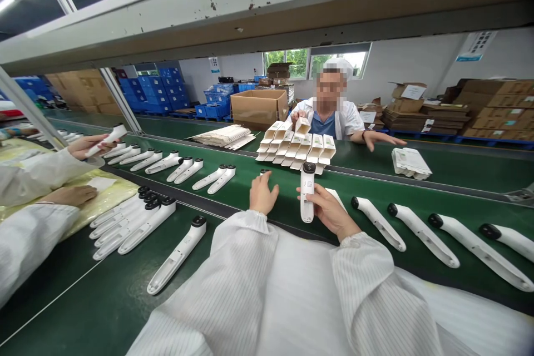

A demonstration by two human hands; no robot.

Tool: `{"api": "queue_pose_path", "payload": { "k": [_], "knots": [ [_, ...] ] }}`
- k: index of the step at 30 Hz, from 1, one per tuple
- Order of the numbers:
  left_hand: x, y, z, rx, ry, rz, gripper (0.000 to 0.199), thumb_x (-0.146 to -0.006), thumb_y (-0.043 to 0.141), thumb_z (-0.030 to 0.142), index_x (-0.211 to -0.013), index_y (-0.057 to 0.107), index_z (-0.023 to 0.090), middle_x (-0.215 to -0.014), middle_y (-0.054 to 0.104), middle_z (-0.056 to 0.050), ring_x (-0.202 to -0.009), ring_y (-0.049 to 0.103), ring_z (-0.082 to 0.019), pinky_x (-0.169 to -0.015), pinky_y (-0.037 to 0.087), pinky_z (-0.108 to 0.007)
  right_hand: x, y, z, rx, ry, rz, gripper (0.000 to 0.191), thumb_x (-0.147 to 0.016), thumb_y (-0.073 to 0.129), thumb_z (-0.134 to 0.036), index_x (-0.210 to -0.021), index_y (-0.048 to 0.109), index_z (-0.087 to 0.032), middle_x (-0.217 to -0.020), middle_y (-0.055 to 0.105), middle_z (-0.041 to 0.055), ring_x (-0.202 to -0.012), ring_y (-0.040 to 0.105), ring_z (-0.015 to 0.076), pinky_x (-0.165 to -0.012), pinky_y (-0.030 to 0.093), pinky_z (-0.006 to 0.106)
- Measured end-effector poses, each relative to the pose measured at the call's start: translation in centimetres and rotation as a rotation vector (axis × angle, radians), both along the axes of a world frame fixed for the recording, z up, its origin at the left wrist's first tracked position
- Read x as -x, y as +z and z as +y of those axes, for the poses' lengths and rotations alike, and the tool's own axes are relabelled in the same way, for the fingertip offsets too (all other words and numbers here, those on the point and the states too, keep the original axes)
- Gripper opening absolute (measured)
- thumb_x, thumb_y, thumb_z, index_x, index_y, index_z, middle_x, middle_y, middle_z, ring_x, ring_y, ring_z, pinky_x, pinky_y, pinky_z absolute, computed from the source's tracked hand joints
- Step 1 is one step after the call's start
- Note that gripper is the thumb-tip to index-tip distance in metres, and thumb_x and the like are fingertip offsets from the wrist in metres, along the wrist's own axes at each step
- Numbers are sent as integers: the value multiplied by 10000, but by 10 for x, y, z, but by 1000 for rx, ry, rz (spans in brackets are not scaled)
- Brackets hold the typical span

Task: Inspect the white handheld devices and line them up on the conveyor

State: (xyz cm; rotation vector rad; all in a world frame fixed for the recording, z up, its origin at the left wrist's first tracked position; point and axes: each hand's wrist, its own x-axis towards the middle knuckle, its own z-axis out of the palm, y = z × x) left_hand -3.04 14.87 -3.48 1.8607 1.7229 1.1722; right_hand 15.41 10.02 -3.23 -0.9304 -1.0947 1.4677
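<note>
My right hand [334, 212] is closed around a white infrared thermometer [307, 200] with a black head, held upright in front of me. Just left of it, my left hand [263, 194] reaches over the green belt with thumb and fingers apart. A black tip [264, 171] shows right beyond its fingers; the rest of that piece is hidden by the hand. Behind my right hand lies a partly covered white piece [335, 197]. More thermometers lie along the belt, such as one to the right [379, 223] and one pair [222, 178] to the left.
Across the belt a co-worker handles open white boxes [294, 147]; flat cartons [225, 136] and a box stack [411, 162] lie nearby. At left, another person's hand holds a thermometer [106, 140]. Several thermometers [146, 228] lie on the near table. A metal shelf [250, 8] crosses overhead.
</note>
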Motion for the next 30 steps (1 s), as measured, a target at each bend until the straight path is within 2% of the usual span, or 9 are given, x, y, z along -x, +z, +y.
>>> {"api": "queue_pose_path", "payload": {
  "k": [2,6,9,12,17,21,23,27,30],
  "knots": [
    [9,-3,4,104,140,231,553,-740,621,256,-1266,460,202,-1280,479,-163,-1219,371,-342,-959,319,-477,2,2,-2,15,24,16,383,-667,698,-357,-1013,577,-243,-1168,629,37,-1022,598,210,-756,466,286],
    [13,-10,11,309,128,339,481,-733,579,180,-1206,493,191,-1231,527,-176,-1217,388,-343,-954,315,-471,4,1,-2,69,-18,31,338,-758,599,-493,-960,589,-223,-1083,667,59,-926,641,215,-676,486,292],
    [12,-8,13,365,76,-82,460,-730,530,140,-1188,495,157,-1220,533,-173,-1181,448,-302,-896,377,-372,5,-1,1,69,-31,46,323,-771,587,-486,-947,593,-215,-1001,691,58,-871,659,210,-656,487,288],
    [9,0,8,518,-82,-642,333,-788,437,201,-1098,542,141,-1094,602,-149,-941,588,-235,-712,446,-308,6,-5,6,63,-78,13,296,-777,574,-471,-915,592,-210,-926,702,54,-807,665,202,-655,486,295],
    [-11,10,-12,741,-405,-1334,279,-815,368,243,-885,590,89,-760,598,-107,-569,512,-124,-432,349,-207,-3,-15,14,100,-271,-439,272,-798,520,-451,-858,575,-191,-864,685,75,-683,635,195,-678,470,333],
    [-28,11,-22,818,-479,-1392,359,-883,379,367,-937,593,84,-655,541,-52,-498,450,-93,-359,244,-164,-18,-20,13,60,-384,-1089,254,-807,503,-350,-952,599,-165,-998,635,156,-916,604,302,-789,432,424],
    [-34,10,-24,809,-469,-1362,342,-888,401,369,-965,590,95,-703,568,-60,-527,474,-97,-366,254,-168,-21,-20,11,-27,-443,-1240,280,-817,476,-293,-1014,610,-147,-1134,572,192,-1056,539,337,-847,408,444],
    [-43,4,-27,708,-381,-1325,175,-809,553,254,-942,575,143,-786,606,-44,-621,530,-105,-451,343,-188,-11,-15,10,-271,-525,-1066,340,-814,494,-331,-1101,589,-176,-1196,537,148,-1115,487,298,-942,372,427],
    [-49,-2,-27,574,-387,-1320,272,-674,644,121,-930,566,166,-733,593,-5,-667,552,-110,-573,414,-201,4,-10,8,-270,-281,-584,328,-772,545,-440,-1003,592,-212,-1020,610,80,-914,573,223,-854,445,371]
  ]
}}
